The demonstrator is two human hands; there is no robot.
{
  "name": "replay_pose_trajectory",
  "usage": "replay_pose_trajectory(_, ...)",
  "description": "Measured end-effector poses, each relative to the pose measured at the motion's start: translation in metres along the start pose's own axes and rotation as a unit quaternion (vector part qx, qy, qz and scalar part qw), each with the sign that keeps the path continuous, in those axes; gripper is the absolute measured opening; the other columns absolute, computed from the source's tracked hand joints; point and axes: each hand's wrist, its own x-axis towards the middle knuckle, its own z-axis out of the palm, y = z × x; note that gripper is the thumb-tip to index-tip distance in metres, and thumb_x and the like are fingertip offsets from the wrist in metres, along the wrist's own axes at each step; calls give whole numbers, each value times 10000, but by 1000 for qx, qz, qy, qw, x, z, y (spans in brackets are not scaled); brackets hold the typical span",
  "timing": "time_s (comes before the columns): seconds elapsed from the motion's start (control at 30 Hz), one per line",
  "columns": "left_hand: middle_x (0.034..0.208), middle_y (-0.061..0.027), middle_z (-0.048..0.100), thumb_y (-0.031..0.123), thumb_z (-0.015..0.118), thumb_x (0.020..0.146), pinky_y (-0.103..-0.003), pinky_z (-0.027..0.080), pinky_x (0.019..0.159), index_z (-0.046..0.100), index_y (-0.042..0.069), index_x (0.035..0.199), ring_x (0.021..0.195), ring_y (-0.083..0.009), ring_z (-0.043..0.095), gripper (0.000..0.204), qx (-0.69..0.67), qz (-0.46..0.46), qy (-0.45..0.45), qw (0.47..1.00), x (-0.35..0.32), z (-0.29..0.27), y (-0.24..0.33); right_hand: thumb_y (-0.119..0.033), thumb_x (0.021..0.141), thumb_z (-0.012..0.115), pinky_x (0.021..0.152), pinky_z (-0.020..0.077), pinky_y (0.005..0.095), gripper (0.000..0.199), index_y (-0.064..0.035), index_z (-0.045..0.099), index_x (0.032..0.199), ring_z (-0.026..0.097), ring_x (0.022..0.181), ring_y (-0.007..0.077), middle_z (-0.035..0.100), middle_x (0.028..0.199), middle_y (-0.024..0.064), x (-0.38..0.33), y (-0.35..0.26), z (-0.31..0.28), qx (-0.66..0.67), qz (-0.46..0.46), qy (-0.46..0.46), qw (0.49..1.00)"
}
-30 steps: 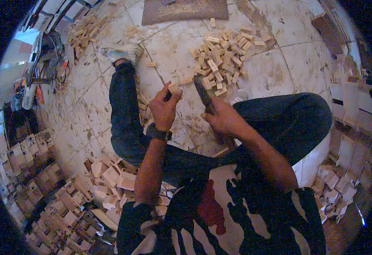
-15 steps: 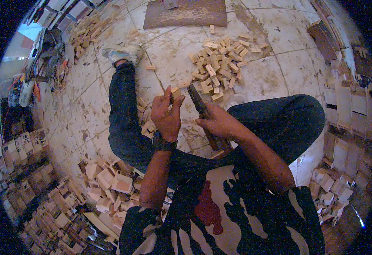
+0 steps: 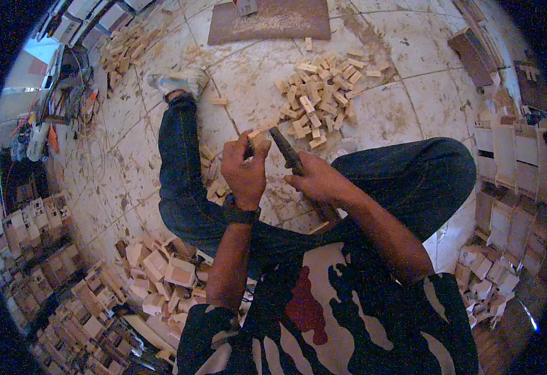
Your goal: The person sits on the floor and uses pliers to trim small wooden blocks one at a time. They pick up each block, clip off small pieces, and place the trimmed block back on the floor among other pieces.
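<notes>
My left hand (image 3: 244, 172) is closed, pinching a small pale wooden block (image 3: 261, 131) between thumb and fingers. My right hand (image 3: 318, 179) grips a long, dark, narrow tool that looks like a file (image 3: 284, 148). Its far tip meets or nearly meets the right end of the block; contact is too small to make out. Just beyond both hands, a heap of similar small wooden blocks (image 3: 319, 94) lies on the tiled floor. One loose block (image 3: 219, 101) rests near my left shoe.
My bent legs (image 3: 182, 156) frame the work on a dusty tiled floor (image 3: 242, 69). A brown board (image 3: 286, 22) covered in shavings lies ahead. Larger wooden pieces (image 3: 161, 269) are piled at the lower left. Cables and tools (image 3: 42, 134) crowd the left side, with stacked wooden parts (image 3: 508, 150) at right.
The file has shifted slightly left, its tip now at the block's end. More of the block shows above my left fingers. Both hands keep their hold.
</notes>
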Motion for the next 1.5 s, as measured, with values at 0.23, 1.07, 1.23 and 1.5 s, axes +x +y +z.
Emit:
replay_pose_trajectory(0.23, 787, -134, 618, 183, 650, 842, -366, 486, 602, 560, 31, 1058, 653, -267, 604, 279, -65, -52, -106, 991, 9, -11, 3, -206, 830, 611, 772, 456, 447, 360, 18, 483, 1082, 591, 904, 374, 600, 935, 224, 3, -4, -1, -58, 65, 12, 996)
replay_pose_trajectory(1.07, 749, -147, 641, 157, 565, 896, -281, 519, 543, 553, -37, 1185, 618, -167, 614, 349, -189, -195, -68, 960, -10, 12, -29, -159, 795, 657, 740, 483, 387, 430, 10, 460, 1138, 565, 893, 258, 582, 978, 147, 18, 10, -3, 16, 39, -46, 998)
replay_pose_trajectory(1.23, 808, -146, 656, 113, 540, 902, -293, 508, 590, 553, -22, 1189, 650, -177, 623, 317, -138, -106, -59, 983, -12, 5, -27, -195, 785, 653, 642, 515, 404, 352, -27, 510, 1059, 588, 751, 256, 597, 877, 126, 11, 8, 3, 230, 81, -145, 959)
replay_pose_trajectory(1.5, 825, -133, 658, 122, 546, 913, -300, 497, 590, 561, 0, 1171, 667, -178, 626, 286, -82, -2, -59, 995, -10, -4, -17, -177, 824, 645, 673, 531, 424, 375, -51, 467, 1129, 585, 819, 243, 576, 935, 92, 4, -4, -7, 323, 69, -203, 922)
